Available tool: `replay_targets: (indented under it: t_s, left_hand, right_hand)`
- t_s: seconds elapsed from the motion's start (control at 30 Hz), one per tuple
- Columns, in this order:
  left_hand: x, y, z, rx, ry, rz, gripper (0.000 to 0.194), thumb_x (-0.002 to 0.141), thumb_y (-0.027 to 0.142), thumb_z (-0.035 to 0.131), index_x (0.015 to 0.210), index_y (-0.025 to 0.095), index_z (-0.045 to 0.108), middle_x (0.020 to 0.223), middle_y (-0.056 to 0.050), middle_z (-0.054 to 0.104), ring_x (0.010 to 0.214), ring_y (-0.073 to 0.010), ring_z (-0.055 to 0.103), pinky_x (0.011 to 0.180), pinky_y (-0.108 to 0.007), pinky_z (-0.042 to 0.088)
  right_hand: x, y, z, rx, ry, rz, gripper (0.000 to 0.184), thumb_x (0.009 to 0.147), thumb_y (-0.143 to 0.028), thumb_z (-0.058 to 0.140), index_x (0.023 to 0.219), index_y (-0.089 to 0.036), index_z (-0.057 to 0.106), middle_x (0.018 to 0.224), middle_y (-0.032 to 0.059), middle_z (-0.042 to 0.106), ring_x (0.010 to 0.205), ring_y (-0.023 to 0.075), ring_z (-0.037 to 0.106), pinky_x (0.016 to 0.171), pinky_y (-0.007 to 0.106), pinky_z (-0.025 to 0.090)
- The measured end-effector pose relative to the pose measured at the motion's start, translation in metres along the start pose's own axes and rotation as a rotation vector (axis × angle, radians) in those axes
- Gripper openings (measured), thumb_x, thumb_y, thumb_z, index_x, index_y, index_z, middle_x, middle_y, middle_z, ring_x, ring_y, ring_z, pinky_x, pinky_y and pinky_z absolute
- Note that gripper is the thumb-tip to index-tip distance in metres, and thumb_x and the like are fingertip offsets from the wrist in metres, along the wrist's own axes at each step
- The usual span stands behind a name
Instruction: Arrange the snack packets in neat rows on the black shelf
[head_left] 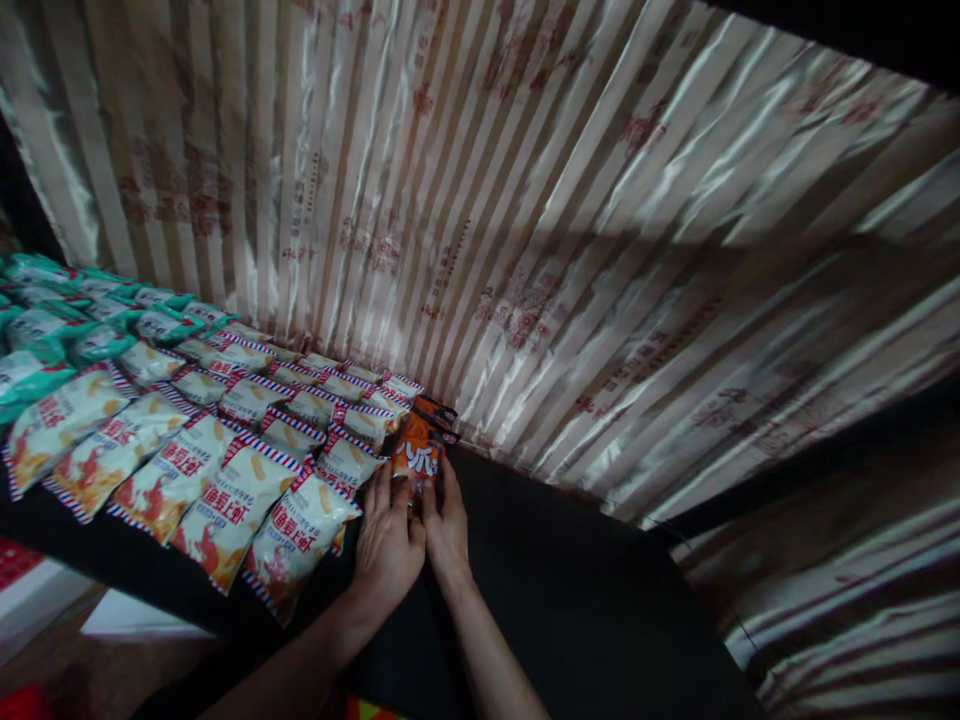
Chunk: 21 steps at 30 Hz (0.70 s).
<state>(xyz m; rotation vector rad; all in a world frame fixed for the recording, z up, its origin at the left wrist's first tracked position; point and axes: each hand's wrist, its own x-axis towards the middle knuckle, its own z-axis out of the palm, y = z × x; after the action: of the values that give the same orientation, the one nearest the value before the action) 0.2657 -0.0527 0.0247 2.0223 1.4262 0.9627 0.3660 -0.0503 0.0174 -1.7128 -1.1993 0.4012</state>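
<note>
Both of my hands meet at an orange and black snack bag [418, 452] with white lettering. My left hand [388, 540] has its fingers on the bag's near left side, beside the white snack bags. From the near right side, my right hand [448, 520] takes hold of the same bag, its fingers along the edge. Part of the bag's lower end is hidden beneath my fingers. Just behind it, another orange bag [433, 408] leans toward the curtain. White snack bags [294, 535] with red lettering and striped ends lie in overlapping rows directly to the left.
Teal and white packets [105, 310] fill the far left of the black table [570, 590]. A striped, printed curtain [480, 220] hangs along the back. White boxes [142, 615] stand below the table's front edge at the left, and a dark bar [817, 460] crosses the right side.
</note>
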Motion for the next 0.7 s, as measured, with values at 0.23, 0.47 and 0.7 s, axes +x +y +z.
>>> replay_targets:
  t_s: [0.23, 0.47, 0.7]
  left_hand:
    - [0.003, -0.006, 0.006, -0.022, -0.035, 0.036, 0.051, 0.075, 0.007, 0.04, 0.126, 0.004, 0.049, 0.142, -0.018, 0.037, 0.135, -0.0287, 0.026, 0.11, -0.046, 0.027]
    - [-0.002, -0.007, 0.013, -0.033, 0.024, 0.069, 0.052, 0.073, 0.004, 0.04, 0.124, 0.005, 0.051, 0.143, -0.016, 0.035, 0.135, -0.0294, 0.025, 0.11, -0.044, 0.028]
    - [-0.005, -0.011, 0.018, -0.054, 0.06, 0.107, 0.051, 0.073, 0.003, 0.039, 0.122, 0.008, 0.053, 0.142, -0.016, 0.036, 0.135, -0.0298, 0.024, 0.108, -0.048, 0.029]
  right_hand:
    - [0.001, 0.007, 0.006, -0.024, -0.018, -0.015, 0.063, 0.084, -0.046, 0.041, 0.135, -0.01, 0.039, 0.137, 0.015, 0.045, 0.127, 0.0237, 0.041, 0.106, 0.04, 0.032]
    - [-0.01, 0.014, 0.007, -0.05, 0.022, -0.042, 0.06, 0.083, -0.043, 0.045, 0.135, -0.013, 0.039, 0.139, 0.0129, 0.043, 0.128, 0.0235, 0.04, 0.106, 0.04, 0.031]
    - [-0.012, 0.016, 0.005, -0.064, -0.024, -0.037, 0.058, 0.081, -0.037, 0.049, 0.135, -0.015, 0.041, 0.132, 0.0111, 0.051, 0.121, 0.0228, 0.049, 0.101, 0.037, 0.039]
